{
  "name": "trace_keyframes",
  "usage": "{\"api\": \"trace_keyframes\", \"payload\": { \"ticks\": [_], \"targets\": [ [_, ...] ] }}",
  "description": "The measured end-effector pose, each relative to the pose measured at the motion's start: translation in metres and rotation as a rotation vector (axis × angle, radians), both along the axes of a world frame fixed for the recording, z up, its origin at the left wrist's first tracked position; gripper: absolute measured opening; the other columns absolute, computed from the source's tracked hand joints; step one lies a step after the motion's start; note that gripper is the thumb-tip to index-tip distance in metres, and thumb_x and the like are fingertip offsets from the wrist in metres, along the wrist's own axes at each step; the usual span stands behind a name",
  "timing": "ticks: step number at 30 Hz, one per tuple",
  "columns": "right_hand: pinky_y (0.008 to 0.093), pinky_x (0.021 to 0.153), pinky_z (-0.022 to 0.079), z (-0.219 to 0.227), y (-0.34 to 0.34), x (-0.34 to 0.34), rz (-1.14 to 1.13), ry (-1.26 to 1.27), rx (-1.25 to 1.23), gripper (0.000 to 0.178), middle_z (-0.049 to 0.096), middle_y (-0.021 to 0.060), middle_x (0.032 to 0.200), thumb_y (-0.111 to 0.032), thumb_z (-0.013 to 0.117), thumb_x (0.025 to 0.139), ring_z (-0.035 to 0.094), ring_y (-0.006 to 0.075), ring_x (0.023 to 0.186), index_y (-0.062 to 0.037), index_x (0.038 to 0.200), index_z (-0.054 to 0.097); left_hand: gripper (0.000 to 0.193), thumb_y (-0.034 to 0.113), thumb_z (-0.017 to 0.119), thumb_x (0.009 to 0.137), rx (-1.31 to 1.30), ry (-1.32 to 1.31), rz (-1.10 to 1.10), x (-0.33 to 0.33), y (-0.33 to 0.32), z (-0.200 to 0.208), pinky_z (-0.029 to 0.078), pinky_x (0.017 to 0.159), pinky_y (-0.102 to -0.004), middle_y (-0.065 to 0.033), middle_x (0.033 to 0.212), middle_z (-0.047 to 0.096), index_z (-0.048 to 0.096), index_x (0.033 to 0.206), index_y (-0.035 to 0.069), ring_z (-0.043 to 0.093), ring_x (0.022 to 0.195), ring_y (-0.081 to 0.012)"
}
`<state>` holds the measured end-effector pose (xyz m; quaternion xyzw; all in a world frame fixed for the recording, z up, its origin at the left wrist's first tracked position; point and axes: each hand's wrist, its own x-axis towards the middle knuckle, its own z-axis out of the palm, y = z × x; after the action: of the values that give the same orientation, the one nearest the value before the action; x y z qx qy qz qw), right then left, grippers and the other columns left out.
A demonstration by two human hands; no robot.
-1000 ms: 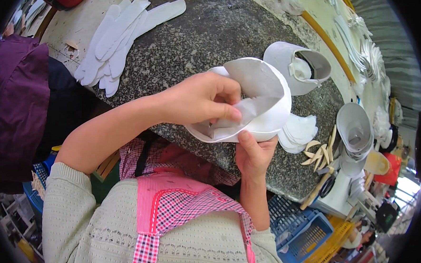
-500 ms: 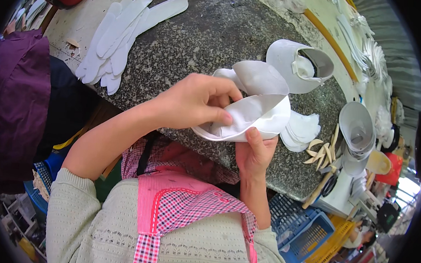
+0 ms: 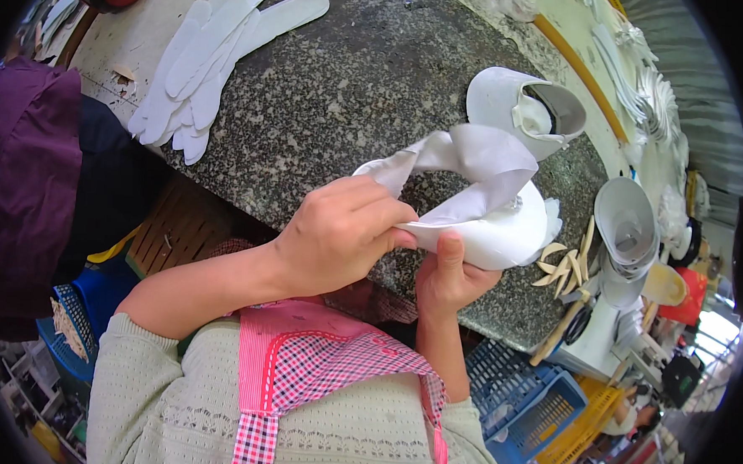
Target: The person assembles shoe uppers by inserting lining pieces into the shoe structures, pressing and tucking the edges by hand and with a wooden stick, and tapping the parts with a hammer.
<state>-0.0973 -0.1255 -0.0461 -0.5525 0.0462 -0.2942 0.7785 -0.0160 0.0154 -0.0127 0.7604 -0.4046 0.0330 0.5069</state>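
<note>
Between both hands, just over the near edge of the stone slab, is a white shoe upper [image 3: 493, 238] with a loose grey-white lining standing open at its top. My left hand [image 3: 346, 231] is closed at its left end, pinching the edge between thumb and fingers. Underneath the rounded front, my right hand [image 3: 453, 274] grips it with the thumb pressed on the near side; its other fingers are partly hidden. Behind it a second white shoe upper [image 3: 498, 100] rests on the slab. White rounded pieces [image 3: 552, 220] show partly past the held upper.
The speckled stone slab [image 3: 354, 80] bears white sole-shaped pieces [image 3: 196, 80] at far left. Small cream wedges [image 3: 567, 269] lie at right, near nested white uppers [image 3: 628, 220]. A blue basket [image 3: 538, 417] stands below the right edge. Purple cloth [image 3: 30, 172] is at left.
My left hand has come out of the upper's opening and now pinches its left edge. The upper has turned and shifted right, covering more of the rounded pieces.
</note>
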Motion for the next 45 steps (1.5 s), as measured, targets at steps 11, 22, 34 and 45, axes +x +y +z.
{"api": "trace_keyframes", "payload": {
  "ticks": [11,22,34,45],
  "targets": [
    [0.0402,0.091,0.044,0.019,-0.005,0.002,0.064,0.343,0.355,0.052,0.053,0.0119,0.116,-0.014,0.060,0.084,0.055,0.0242,0.105,0.0007,0.128,0.038,0.019,0.012,0.070,0.071,0.140,0.238,-0.393,0.032,0.014,0.003,0.045,0.061,-0.0323,-0.0093,0.072,0.055,0.061,0.085,0.002,0.058,0.070,-0.0259],
    [0.0347,0.090,0.044,0.023,0.004,0.006,0.032,0.249,0.116,0.048,0.055,0.0115,0.114,-0.007,0.065,0.081,0.056,0.0208,0.102,0.0024,0.123,0.044,0.016,0.010,0.071,0.074,0.137,0.792,-0.208,0.046,-0.006,0.010,0.045,0.054,-0.0225,-0.0046,0.066,0.060,0.061,0.081,0.001,0.058,0.056,-0.0102],
    [0.0322,0.082,0.049,0.019,0.014,0.013,-0.121,0.134,0.280,0.032,0.060,0.0126,0.105,-0.003,0.064,0.082,0.060,0.0195,0.091,0.0062,0.111,0.053,0.032,0.013,0.078,0.063,-0.033,-0.156,0.099,-0.007,-0.008,-0.008,0.047,0.055,-0.0302,-0.0078,0.075,0.061,0.064,0.089,0.001,0.058,0.066,-0.0234],
    [0.0383,0.090,0.047,0.027,-0.013,0.003,0.175,0.170,0.592,0.055,0.053,0.0161,0.118,-0.010,0.063,0.079,0.055,0.0268,0.107,0.0042,0.126,0.039,0.021,0.011,0.072,0.067,0.187,0.095,-0.203,0.019,0.006,0.006,0.039,0.069,-0.0343,-0.0058,0.071,0.053,0.055,0.078,0.005,0.054,0.069,-0.0245]
  ]
}}
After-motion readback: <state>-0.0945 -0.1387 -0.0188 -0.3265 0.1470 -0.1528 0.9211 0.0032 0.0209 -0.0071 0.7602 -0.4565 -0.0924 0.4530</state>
